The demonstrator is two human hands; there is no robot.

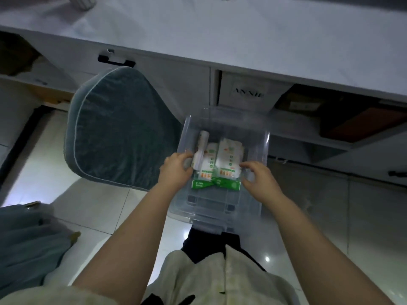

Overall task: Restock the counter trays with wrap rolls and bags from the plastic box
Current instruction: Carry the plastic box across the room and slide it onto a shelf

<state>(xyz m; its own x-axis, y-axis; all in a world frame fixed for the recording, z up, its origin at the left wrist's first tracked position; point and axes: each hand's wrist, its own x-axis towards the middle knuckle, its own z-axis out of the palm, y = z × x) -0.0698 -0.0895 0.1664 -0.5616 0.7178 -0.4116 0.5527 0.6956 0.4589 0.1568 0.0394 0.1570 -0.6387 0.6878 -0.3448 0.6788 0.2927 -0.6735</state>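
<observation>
A clear plastic box (pixel 257 150) stands on the floor below the counter. Inside lie white bag packs with green ends (pixel 224 166) and a white wrap roll (pixel 201 148) along the left side. My left hand (pixel 176 170) reaches into the box at its left wall, fingers curled around the near end of the wrap roll. My right hand (pixel 258 179) is inside the box on the right, fingers curled at the right edge of the bag packs, touching them.
A grey-green cushioned chair (pixel 119 128) stands left of the box. The white counter (pixel 220 29) runs across the top, with open shelves and a drawer with a black handle (pixel 116 60) beneath. Grey-green fabric (pixel 26 238) lies at lower left on the tiled floor.
</observation>
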